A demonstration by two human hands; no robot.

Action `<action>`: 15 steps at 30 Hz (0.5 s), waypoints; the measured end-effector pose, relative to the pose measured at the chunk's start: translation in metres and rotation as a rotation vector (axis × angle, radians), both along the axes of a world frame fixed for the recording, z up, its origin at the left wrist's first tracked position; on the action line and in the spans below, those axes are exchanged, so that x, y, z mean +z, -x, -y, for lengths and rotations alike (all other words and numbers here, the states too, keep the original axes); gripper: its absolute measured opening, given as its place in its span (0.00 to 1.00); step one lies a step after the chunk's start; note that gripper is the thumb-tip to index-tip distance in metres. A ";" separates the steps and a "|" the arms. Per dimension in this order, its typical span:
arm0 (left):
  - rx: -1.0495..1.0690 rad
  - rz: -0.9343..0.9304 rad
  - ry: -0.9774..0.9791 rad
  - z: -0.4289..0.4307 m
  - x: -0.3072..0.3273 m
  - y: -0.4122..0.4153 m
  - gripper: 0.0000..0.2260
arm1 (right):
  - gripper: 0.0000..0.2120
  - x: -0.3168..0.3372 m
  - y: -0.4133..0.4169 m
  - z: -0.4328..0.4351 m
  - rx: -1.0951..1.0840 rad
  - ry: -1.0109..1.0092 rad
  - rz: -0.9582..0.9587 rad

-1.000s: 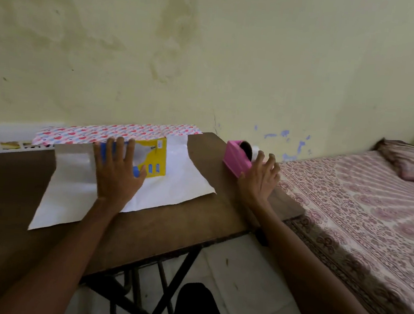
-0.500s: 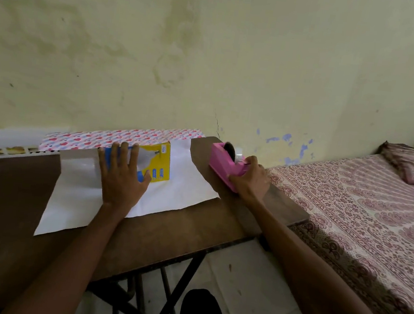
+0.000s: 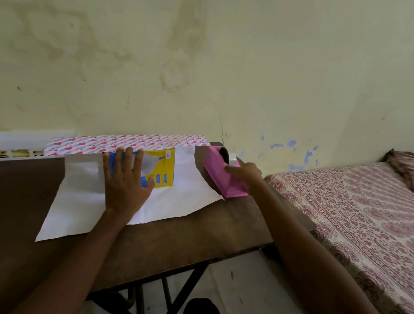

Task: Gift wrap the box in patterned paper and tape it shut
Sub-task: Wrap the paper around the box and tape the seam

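Note:
A yellow and blue box [image 3: 162, 167] lies on the white underside of a sheet of wrapping paper [image 3: 73, 201]. The sheet's far edge, with its red-heart pattern [image 3: 125, 143], is folded up against the box. My left hand [image 3: 125, 182] rests flat on the box, fingers spread. A pink tape dispenser [image 3: 220, 176] stands on the table to the right of the paper, its front end touching the paper's right edge. My right hand [image 3: 243, 174] grips the dispenser from its right side.
The dark wooden folding table [image 3: 2, 224] stands against a stained yellow wall. A long white tray [image 3: 10, 144] lies along the back left edge. A bed with a patterned cover [image 3: 360, 219] stands close on the right. Tiled floor shows below.
My right hand closed on the pink dispenser and slid it toward me and leftward, up to the paper's edge. My left hand stayed on the box.

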State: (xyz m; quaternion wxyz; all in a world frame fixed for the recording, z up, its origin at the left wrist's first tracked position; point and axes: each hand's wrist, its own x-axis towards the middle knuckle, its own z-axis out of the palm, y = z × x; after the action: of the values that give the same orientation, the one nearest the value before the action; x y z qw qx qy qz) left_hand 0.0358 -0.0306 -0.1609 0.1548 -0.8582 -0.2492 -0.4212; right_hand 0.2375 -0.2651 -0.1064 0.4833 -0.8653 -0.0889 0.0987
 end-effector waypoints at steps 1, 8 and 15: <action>-0.004 0.006 -0.001 0.001 0.000 -0.001 0.32 | 0.32 0.009 -0.005 0.003 0.019 -0.091 -0.131; -0.016 0.040 -0.004 0.001 0.000 -0.001 0.31 | 0.23 0.036 -0.015 0.028 0.152 -0.166 -0.338; -0.026 0.046 0.013 0.000 -0.001 -0.002 0.31 | 0.17 0.036 -0.025 0.028 0.189 -0.158 -0.343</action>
State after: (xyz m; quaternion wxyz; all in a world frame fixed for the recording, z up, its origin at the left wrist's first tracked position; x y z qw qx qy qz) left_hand 0.0374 -0.0309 -0.1616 0.1381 -0.8524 -0.2444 -0.4412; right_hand 0.2626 -0.2931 -0.0704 0.5462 -0.7833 -0.0935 0.2819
